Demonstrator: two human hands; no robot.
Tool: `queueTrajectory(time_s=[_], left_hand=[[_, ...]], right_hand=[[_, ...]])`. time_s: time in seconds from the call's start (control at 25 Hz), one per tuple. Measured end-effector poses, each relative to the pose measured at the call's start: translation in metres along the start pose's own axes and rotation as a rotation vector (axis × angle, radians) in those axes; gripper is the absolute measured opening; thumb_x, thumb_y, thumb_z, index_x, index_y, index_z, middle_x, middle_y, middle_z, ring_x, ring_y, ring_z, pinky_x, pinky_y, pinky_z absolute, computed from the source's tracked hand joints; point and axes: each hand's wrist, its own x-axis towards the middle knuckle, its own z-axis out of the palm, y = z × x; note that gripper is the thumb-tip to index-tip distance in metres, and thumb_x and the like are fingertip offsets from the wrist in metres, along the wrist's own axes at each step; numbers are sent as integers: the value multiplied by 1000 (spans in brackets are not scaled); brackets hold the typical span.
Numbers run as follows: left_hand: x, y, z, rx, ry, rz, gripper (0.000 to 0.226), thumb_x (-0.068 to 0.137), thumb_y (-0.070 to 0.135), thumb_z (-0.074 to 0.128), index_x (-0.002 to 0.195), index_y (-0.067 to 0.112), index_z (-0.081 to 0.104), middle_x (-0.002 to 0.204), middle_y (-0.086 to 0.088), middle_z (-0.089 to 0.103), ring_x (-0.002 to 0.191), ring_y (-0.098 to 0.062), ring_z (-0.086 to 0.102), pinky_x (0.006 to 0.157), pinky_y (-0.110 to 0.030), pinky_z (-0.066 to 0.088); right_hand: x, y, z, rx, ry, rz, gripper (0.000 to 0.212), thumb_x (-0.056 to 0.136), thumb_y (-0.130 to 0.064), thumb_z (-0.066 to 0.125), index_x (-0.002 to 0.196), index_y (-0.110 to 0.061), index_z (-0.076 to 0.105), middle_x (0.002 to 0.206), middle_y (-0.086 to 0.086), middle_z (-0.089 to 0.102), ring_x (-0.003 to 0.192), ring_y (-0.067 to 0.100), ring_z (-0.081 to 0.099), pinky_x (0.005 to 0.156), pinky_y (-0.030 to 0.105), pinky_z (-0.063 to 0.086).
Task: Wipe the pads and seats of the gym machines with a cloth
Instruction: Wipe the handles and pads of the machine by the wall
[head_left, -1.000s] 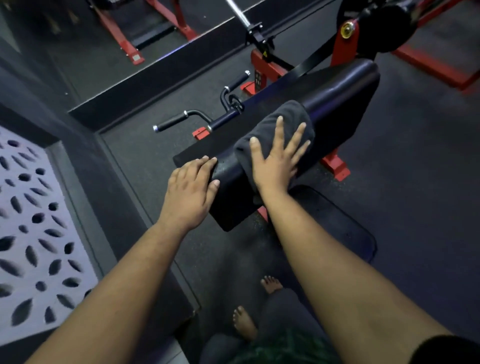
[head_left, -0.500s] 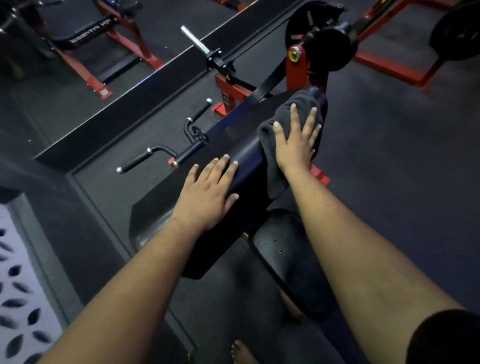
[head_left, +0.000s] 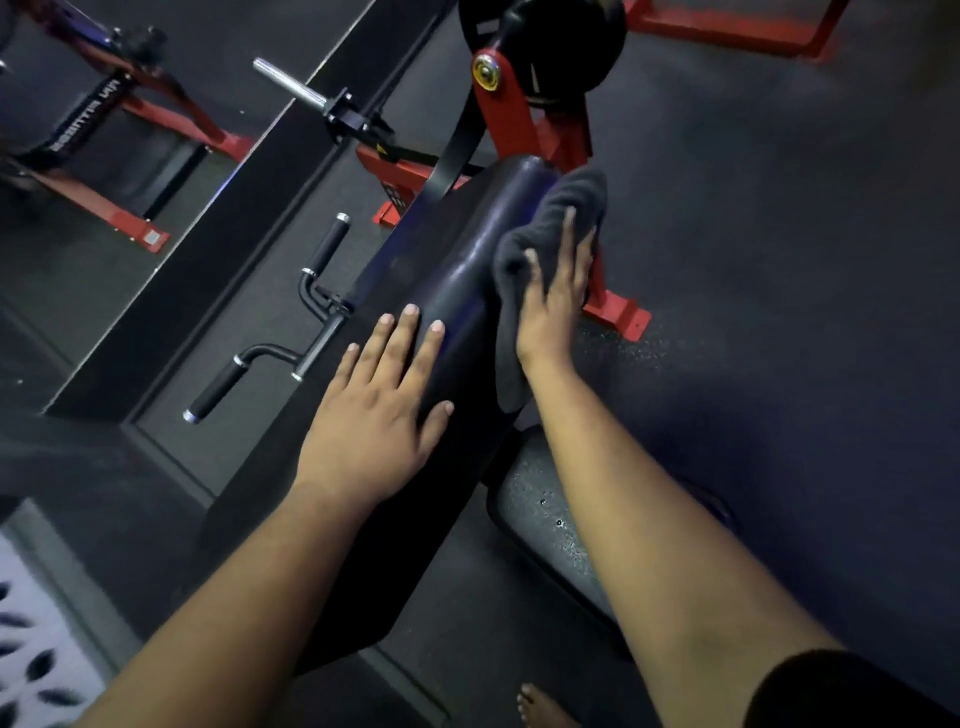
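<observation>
At far left, a mirror (head_left: 104, 130) reflects a red frame. Next come the machine's black grip handles (head_left: 270, 358), with a chrome bar (head_left: 288, 85) above them. The left hand (head_left: 376, 410) lies flat, fingers straight and spread, on the long black pad (head_left: 462, 291). Just to its right, the right hand (head_left: 553, 306) presses a dark grey cloth (head_left: 566, 208) against the pad's right side, fingers extended. Below sits a speckled seat (head_left: 545, 519). Red machine frame (head_left: 519, 114) rises behind the pad.
</observation>
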Motion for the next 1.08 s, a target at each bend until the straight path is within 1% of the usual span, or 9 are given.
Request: queueTrajectory(time_s=[0.08, 0.2, 0.28, 0.4, 0.56, 0.68, 0.84, 0.96, 1.08], left_hand=[[0, 0, 2, 10, 8, 10, 77, 98, 53, 41, 163, 21, 12, 170, -8, 8, 157, -27, 12, 123, -50, 24], [-2, 0, 4, 24, 21, 20, 78, 99, 53, 41, 163, 21, 10, 170, -8, 8, 157, -27, 11, 124, -48, 23], [0, -1, 3, 17, 24, 22, 78, 99, 51, 43, 163, 21, 10, 170, -8, 8, 157, -27, 10, 124, -49, 24], [1, -3, 3, -18, 23, 40, 78, 97, 51, 42, 163, 21, 11, 170, -9, 9, 157, -28, 11, 122, -51, 26], [0, -7, 0, -127, 8, 64, 79, 93, 49, 41, 163, 24, 13, 171, -6, 8, 157, -26, 11, 123, -53, 23], [-18, -6, -2, -71, 82, 37, 76, 96, 48, 46, 161, 21, 19, 170, -7, 11, 155, -27, 19, 123, -53, 24], [-79, -7, 9, 96, 112, 10, 74, 100, 50, 49, 161, 19, 21, 169, -9, 17, 154, -28, 21, 121, -54, 27], [-110, -13, 10, 98, 117, -30, 70, 100, 49, 44, 161, 20, 23, 168, -9, 19, 154, -28, 23, 120, -54, 27], [-141, -22, 10, 59, 131, -130, 68, 100, 49, 40, 159, 19, 27, 167, -10, 23, 152, -29, 27, 119, -55, 29]], right_hand=[[-3, 46, 7, 146, 46, 186, 84, 91, -61, 33, 158, -13, 25, 168, 15, 12, 155, 28, 13, 128, 44, 8], [-9, 82, 14, 291, 74, 455, 99, 78, -76, 27, 160, -21, 23, 170, 1, 8, 155, 17, 13, 127, 42, 12], [-14, 50, 13, 323, 122, 507, 96, 80, -74, 31, 158, -17, 30, 168, 3, 18, 154, 19, 18, 126, 38, 13], [-44, -4, 13, 339, 125, 323, 78, 90, -51, 41, 155, -10, 36, 165, 8, 28, 152, 19, 23, 124, 29, 13], [-97, 2, 16, 181, 26, 31, 73, 97, -53, 42, 158, -15, 30, 168, 8, 20, 154, 19, 17, 121, 23, 10], [-112, 50, 23, 139, -10, 211, 73, 101, -54, 38, 158, -11, 27, 169, 12, 12, 156, 22, 10, 121, 22, 7], [-140, 60, 16, 297, -72, 550, 66, 103, -51, 36, 161, -22, 23, 170, 3, 8, 156, 15, 7, 119, 23, 2], [-166, 10, 18, 322, -24, 387, 78, 93, -51, 36, 159, -12, 27, 168, 8, 17, 155, 17, 13, 122, 23, 6], [-208, -23, 20, 208, -113, 107, 71, 98, -49, 40, 157, -12, 31, 169, 10, 14, 153, 19, 15, 120, 22, 8]])
